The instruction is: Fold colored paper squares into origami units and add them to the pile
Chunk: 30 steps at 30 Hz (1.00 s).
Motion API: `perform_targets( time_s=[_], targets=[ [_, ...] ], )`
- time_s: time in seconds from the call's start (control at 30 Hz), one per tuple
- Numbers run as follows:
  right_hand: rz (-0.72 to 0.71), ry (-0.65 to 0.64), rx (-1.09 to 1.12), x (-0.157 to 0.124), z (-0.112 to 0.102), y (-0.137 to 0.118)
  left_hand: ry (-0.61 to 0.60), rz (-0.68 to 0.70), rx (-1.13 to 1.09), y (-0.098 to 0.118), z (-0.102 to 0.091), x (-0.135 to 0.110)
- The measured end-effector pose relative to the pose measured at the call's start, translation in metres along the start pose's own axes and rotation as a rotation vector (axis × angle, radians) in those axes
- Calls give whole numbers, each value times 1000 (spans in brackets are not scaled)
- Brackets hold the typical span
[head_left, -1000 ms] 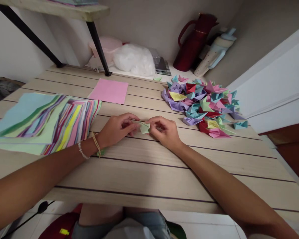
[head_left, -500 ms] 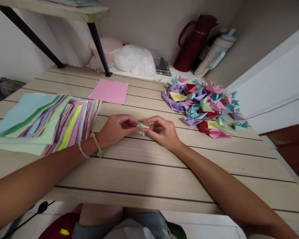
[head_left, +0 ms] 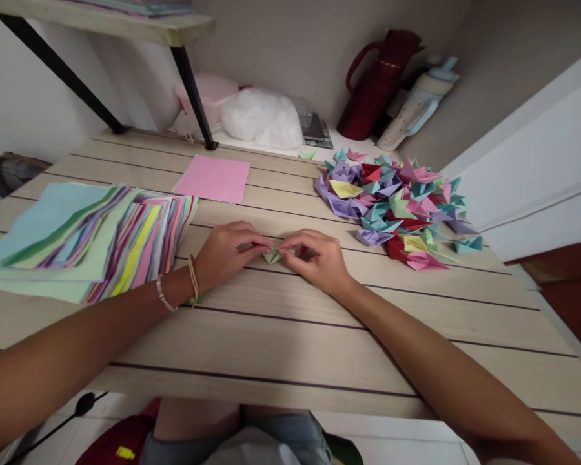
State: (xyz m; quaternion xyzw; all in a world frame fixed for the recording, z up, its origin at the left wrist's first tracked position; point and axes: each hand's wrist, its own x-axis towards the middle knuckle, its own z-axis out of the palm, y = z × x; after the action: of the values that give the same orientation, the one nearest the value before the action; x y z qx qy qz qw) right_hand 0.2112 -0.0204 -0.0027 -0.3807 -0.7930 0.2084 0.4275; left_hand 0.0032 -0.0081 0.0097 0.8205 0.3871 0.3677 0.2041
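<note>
A small folded piece of light green paper (head_left: pixel 272 256) is pinched between my two hands, just above the slatted table top (head_left: pixel 271 349). My left hand (head_left: pixel 230 252) grips its left corner with thumb and fingertips. On the other side, my right hand (head_left: pixel 314 256) has its thumb and fingers closed on the right part. The fingers cover much of the paper's upper edge. Left of my left hand lies a fanned pile of coloured paper sheets (head_left: pixel 140 242). Right of my right hand is a heap of folded paper boats (head_left: pixel 382 206) in many colours.
A single pink sheet (head_left: pixel 214 179) lies beyond my left hand. At the back stand a dark red jug (head_left: pixel 382 87), a pale bottle (head_left: pixel 416 106) and a white plastic bag (head_left: pixel 262 119). A black shelf leg (head_left: pixel 193 97) meets the table at back left.
The green paper has tilted and sits slightly lower between my fingers, showing less of itself. My left fingers have straightened and shifted over its top corner. The piles have stayed put.
</note>
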Motion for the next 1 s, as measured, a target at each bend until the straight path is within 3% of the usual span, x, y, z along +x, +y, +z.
perform_targets(
  time_s=[0.1, 0.3, 0.57, 0.77, 1.0],
  targets=[
    [7, -5, -12, 1, 0, 0, -2, -15, -20, 1, 0, 1],
    [76, 21, 99, 3, -1, 0, 110, -202, -262, -2, 2, 2],
    [96, 48, 175, 6, -2, 1, -154, -329, -629, -8, 5, 0],
    [52, -4, 161, 5, 1, 3, -218, -339, -627, -4, 2, 1],
    [-29, -36, 115, 6, 2, 1, -49, -253, -389, -4, -1, 2]
  ],
)
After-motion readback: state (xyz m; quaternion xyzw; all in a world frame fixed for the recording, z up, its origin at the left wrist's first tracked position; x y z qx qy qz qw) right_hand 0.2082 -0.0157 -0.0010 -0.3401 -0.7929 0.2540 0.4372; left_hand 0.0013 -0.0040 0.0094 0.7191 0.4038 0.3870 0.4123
